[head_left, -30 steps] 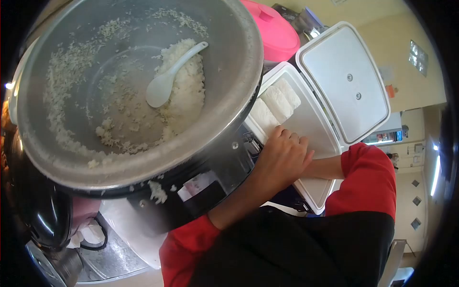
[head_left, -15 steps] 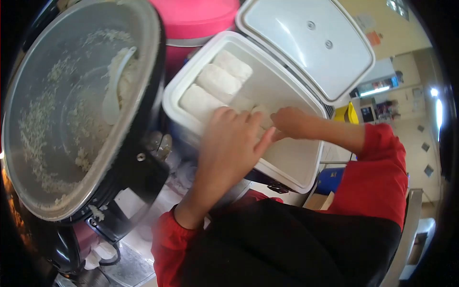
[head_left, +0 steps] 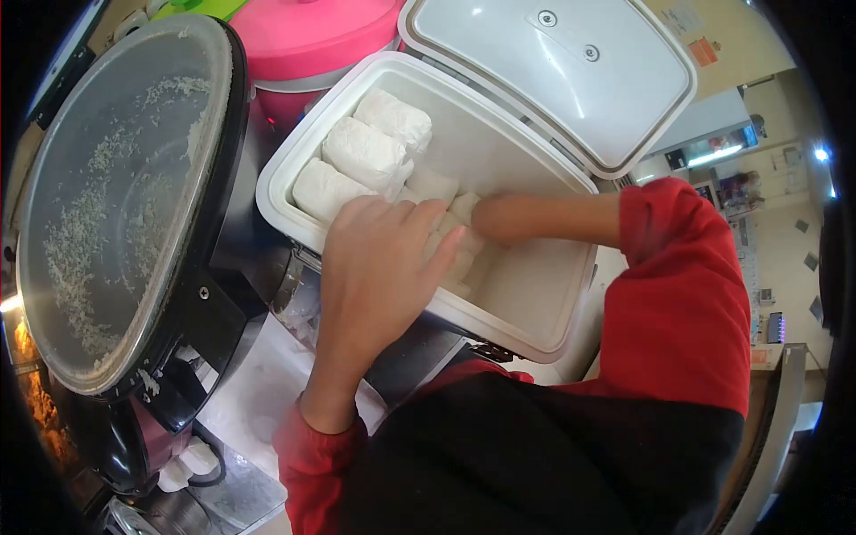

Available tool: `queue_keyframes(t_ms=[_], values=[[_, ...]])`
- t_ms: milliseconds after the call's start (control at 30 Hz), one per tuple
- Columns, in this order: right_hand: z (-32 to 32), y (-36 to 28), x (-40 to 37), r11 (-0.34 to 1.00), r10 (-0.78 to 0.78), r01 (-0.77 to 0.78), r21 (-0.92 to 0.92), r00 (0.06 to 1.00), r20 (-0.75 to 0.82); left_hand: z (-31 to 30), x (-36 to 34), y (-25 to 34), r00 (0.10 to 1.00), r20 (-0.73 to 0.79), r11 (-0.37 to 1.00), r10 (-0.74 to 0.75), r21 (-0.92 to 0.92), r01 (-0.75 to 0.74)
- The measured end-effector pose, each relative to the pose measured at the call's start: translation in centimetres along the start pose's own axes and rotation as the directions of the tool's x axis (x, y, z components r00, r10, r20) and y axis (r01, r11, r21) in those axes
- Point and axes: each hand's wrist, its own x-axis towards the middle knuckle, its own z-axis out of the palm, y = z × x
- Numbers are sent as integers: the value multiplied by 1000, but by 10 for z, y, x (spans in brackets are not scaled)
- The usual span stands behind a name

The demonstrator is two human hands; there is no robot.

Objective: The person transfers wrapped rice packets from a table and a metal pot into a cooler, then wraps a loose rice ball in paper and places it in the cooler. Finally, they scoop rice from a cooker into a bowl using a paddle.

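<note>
A white-rimmed cooler box [head_left: 535, 343] stands open, holding three white wrapped bundles [head_left: 364, 153] side by side at its left end and several paler bundles [head_left: 434, 187] lower down. My left hand [head_left: 379, 267] is over the near rim, thumb apart and fingertips by the bundles, with nothing visible in its grasp. Deep in the box, my right hand [head_left: 501, 219] reaches against the lower bundles; its fingertips are hidden, so its grip cannot be seen.
A large pot [head_left: 129, 205] with white grains stuck inside stands at the left. Behind the box is a pink lidded container [head_left: 312, 40]. The cooler's lid [head_left: 571, 80] is tipped back on its far side. White sheets [head_left: 259, 392] lie below the pot.
The view has shifted, so the pot and box appear further left. My right hand has gone deeper among the lower bundles. The white scoop in the pot is out of sight.
</note>
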Motion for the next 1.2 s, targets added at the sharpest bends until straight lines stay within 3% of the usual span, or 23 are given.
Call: queue_keyframes(t_ms=[67,133,200,267,367,467,500,533,600,633,667,700,767,867,967,1067,1200], values=[[-9,-8,-20,996,85,-85,-40,996,23,0,0,1,1000,10,1000,-22,3,22],[36,17,0,996,-68,74,44,991,-116,0,0,2,1000,4,1000,-30,-1,30],[41,24,10,992,-107,117,50,979,-173,-1,0,3,1000,21,1000,-11,-24,11],[8,15,20,999,-51,51,-5,990,-131,-4,2,1,999,41,1000,2,-9,-1],[15,21,30,994,-103,108,11,970,-221,-3,3,2,995,94,1000,20,19,-22],[20,23,40,996,-94,94,1,991,-95,-1,3,3,996,83,998,43,41,-46],[43,34,52,942,-334,324,-83,901,-277,0,2,2,997,49,997,55,48,-57],[81,49,68,835,-547,509,-210,723,-422,2,1,0,998,8,996,67,57,-68],[95,44,79,743,-665,632,-223,653,-364,4,1,-1,996,-36,994,78,75,-75],[83,17,73,802,-596,591,-87,784,-173,4,2,-1,997,-39,994,73,79,-70],[65,-1,59,837,-548,548,-19,836,-41,4,2,0,997,-42,995,67,82,-64],[48,-19,46,873,-487,486,32,868,91,4,1,0,997,-39,995,60,80,-57],[4,-30,13,899,-429,439,-4,881,201,3,1,1,998,-59,996,29,86,-24],[8,-26,12,893,-450,443,82,886,111,5,2,2,997,-80,995,7,102,1],[7,-39,24,799,-500,587,-130,769,398,4,2,5,997,-61,995,-47,85,52],[20,-52,14,730,-683,665,161,719,127,4,0,4,995,-78,995,-68,69,73],[23,-51,18,783,-622,615,95,777,92,11,-4,0,987,-159,999,-35,32,41]])
